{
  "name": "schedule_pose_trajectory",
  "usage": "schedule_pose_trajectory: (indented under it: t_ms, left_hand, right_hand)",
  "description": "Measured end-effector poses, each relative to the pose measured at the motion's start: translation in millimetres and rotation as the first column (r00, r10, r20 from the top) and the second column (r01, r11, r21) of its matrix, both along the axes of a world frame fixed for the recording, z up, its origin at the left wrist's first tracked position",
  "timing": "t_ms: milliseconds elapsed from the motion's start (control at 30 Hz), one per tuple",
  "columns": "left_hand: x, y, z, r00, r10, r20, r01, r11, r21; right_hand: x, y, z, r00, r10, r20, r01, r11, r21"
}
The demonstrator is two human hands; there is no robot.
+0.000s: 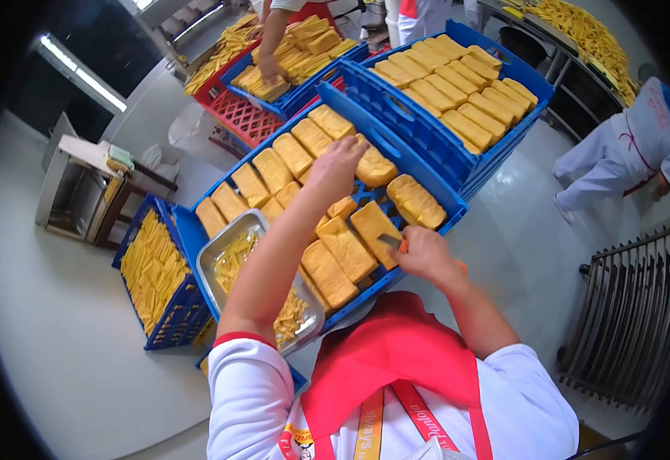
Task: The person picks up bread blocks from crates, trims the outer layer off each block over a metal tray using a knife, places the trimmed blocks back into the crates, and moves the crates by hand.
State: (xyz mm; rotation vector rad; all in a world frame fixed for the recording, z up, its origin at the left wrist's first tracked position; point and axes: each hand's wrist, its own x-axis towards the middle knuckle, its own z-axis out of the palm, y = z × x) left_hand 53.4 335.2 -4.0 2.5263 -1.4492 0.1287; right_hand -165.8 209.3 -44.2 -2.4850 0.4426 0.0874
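My left hand (333,170) reaches across a blue crate (458,208) of golden bread loaves, its fingers closed at the end of one loaf (377,167). In my right hand (427,257) is a knife (388,241) with an orange handle, its short blade pointing left over another loaf (373,230). Beside that hand a loaf (415,201) lies near the crate's right wall. A metal tray (312,310) of thin crust strips rests on the crate's left side, partly hidden by my left forearm.
A stack of blue crates (427,126) filled with loaves stands beyond. Another person's hand (270,69) is at a crate of bread slices at the back. On the left is a crate of crust strips (151,268); a metal rack (619,322) and another person (634,142) are on the right.
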Motion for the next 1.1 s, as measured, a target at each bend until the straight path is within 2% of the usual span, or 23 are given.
schedule_pose_trajectory:
  t_ms: [33, 67, 133, 200, 267, 300, 333, 367, 400, 433, 467, 533, 600, 700, 733, 800, 833, 933, 1000, 1100]
  left_hand:
    - [6, -15, -9, 0.998, -0.043, 0.044, 0.039, 0.996, 0.086]
    - [10, -26, -18, 0.997, -0.056, 0.047, 0.052, 0.995, 0.086]
    - [19, -44, -40, 0.964, -0.160, 0.213, 0.102, 0.960, 0.260]
    - [18, -51, -52, 0.962, -0.152, 0.227, 0.090, 0.961, 0.262]
    - [20, -49, -52, 0.949, -0.139, 0.282, 0.065, 0.964, 0.257]
    - [21, -44, -50, 0.942, -0.123, 0.313, 0.080, 0.986, 0.146]
    - [16, -40, -38, 0.942, -0.121, 0.314, 0.078, 0.986, 0.147]
    - [12, -33, -26, 0.992, 0.005, 0.124, 0.003, 0.998, -0.065]
    - [4, -25, -8, 0.992, 0.094, -0.087, -0.113, 0.960, -0.255]
    - [-9, -14, 10, 0.953, 0.205, -0.221, -0.264, 0.922, -0.284]
    - [-22, 2, 23, 0.953, 0.222, -0.208, -0.276, 0.918, -0.284]
    - [-49, 39, 41, 0.964, 0.116, -0.241, -0.232, 0.812, -0.536]
    - [-75, 77, 53, 0.955, 0.169, -0.244, -0.281, 0.783, -0.555]
    - [-107, 128, 60, 0.920, 0.243, -0.306, -0.384, 0.710, -0.590]
    - [-116, 144, 60, 0.900, 0.252, -0.356, -0.428, 0.673, -0.603]
    - [-134, 171, 59, 0.896, 0.316, -0.312, -0.444, 0.638, -0.629]
    - [-145, 182, 61, 0.874, 0.356, -0.332, -0.486, 0.613, -0.622]
    - [-162, 215, 52, 0.827, 0.432, -0.361, -0.559, 0.554, -0.617]
    - [-168, 231, 47, 0.853, 0.451, -0.264, -0.498, 0.549, -0.671]
    - [-174, 247, 40, 0.846, 0.461, -0.270, -0.501, 0.508, -0.701]
  right_hand:
    - [-4, 1, -1, 0.998, 0.037, 0.042, -0.036, 0.999, -0.029]
    - [-9, -1, 2, 0.999, 0.024, 0.045, -0.023, 0.999, -0.029]
    - [-20, -6, 21, 0.986, -0.034, 0.161, 0.006, 0.986, 0.168]
    - [-28, -16, 23, 0.988, -0.045, 0.149, 0.020, 0.986, 0.167]
    - [-35, -26, 14, 0.965, -0.215, 0.149, 0.125, 0.880, 0.458]
    - [-37, -29, 17, 0.965, -0.217, 0.150, 0.126, 0.879, 0.459]
    - [-39, -31, 23, 0.954, -0.259, 0.148, 0.163, 0.869, 0.466]
    - [-40, -33, 29, 0.944, -0.295, 0.150, 0.193, 0.859, 0.474]
    - [-37, -34, 35, 0.946, -0.285, 0.157, 0.180, 0.860, 0.478]
    - [-33, -34, 41, 0.945, -0.269, 0.183, 0.164, 0.880, 0.446]
    - [-27, -32, 48, 0.945, -0.250, 0.212, 0.145, 0.899, 0.412]
    - [-12, -16, 63, 0.935, -0.198, 0.296, 0.059, 0.906, 0.419]
    - [5, 9, 76, 0.919, -0.136, 0.371, -0.037, 0.905, 0.423]
    - [29, 54, 89, 0.837, 0.103, 0.538, -0.265, 0.936, 0.232]
    - [35, 68, 96, 0.830, 0.140, 0.540, -0.307, 0.923, 0.233]
    - [45, 95, 106, 0.771, 0.260, 0.582, -0.403, 0.906, 0.128]
    - [51, 109, 101, 0.703, 0.267, 0.659, -0.450, 0.885, 0.121]
    - [60, 142, 103, 0.653, 0.371, 0.660, -0.524, 0.851, 0.041]
    - [61, 158, 105, 0.620, 0.426, 0.658, -0.575, 0.818, 0.011]
    - [67, 175, 99, 0.601, 0.528, 0.600, -0.670, 0.742, 0.018]
